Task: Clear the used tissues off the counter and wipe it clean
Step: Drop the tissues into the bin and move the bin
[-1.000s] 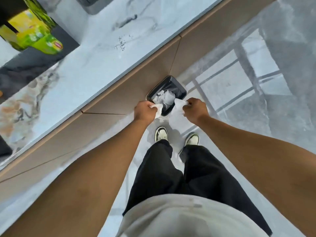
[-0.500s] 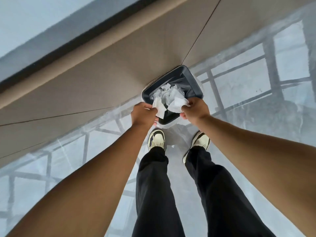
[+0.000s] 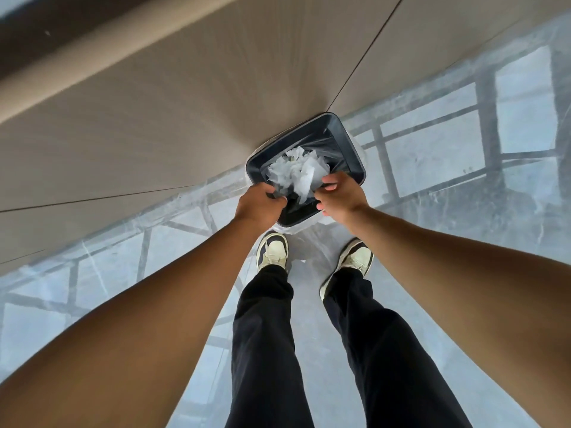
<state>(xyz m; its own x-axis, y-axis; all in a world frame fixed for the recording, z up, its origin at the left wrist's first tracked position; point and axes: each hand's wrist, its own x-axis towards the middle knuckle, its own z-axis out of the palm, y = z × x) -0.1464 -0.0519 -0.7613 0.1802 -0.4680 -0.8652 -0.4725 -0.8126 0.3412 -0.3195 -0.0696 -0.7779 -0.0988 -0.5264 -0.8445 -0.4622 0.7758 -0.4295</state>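
Observation:
A heap of crumpled white used tissues lies inside a small black bin with a clear liner, standing on the floor against the cabinet. My left hand hovers over the bin's near left rim with its fingers curled in; no tissue shows in it. My right hand is over the near right rim, fingers apart, and a strip of tissue hangs just left of them above the heap. The counter top is out of view except its dark overhanging edge at the top left.
Beige cabinet fronts run diagonally behind the bin. The glossy grey marble floor reflects a window frame. My two legs in black trousers and pale shoes stand just short of the bin.
My head has tipped further down and the counter top has left the view. Both hands have dropped lower over the bin, and the tissues they gripped now lie on the heap.

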